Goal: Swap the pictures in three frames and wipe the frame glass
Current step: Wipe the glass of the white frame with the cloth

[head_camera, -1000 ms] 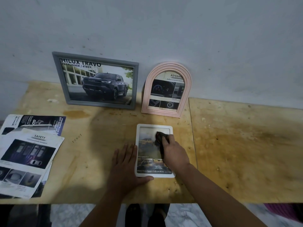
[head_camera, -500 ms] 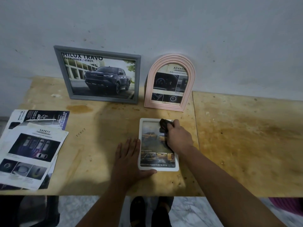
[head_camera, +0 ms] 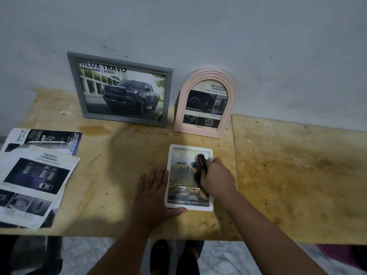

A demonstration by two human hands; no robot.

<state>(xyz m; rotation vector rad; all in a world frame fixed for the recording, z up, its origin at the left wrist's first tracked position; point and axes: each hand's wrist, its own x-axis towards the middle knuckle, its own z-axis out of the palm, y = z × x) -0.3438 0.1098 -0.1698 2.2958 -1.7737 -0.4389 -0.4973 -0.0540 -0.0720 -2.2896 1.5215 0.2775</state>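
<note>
A white rectangular frame [head_camera: 190,207] with a car picture lies flat on the wooden table [head_camera: 288,175]. My left hand [head_camera: 154,192] lies flat on the table against the frame's left edge, thumb along its bottom edge. My right hand [head_camera: 217,178] grips a dark cloth [head_camera: 198,164] with a red stripe and presses it on the glass, upper right part. A grey frame [head_camera: 121,90] with a truck picture and a pink arched frame [head_camera: 206,104] lean against the wall behind.
Several loose car brochures [head_camera: 37,175] lie in a pile at the table's left end. The table's near edge runs just below the white frame. A seam splits the tabletop right of the pink frame. My feet [head_camera: 176,257] show under the table.
My right hand with the cloth slid up the glass and then back down a little. The left hand stayed in place against the frame. The view shifted slightly.
</note>
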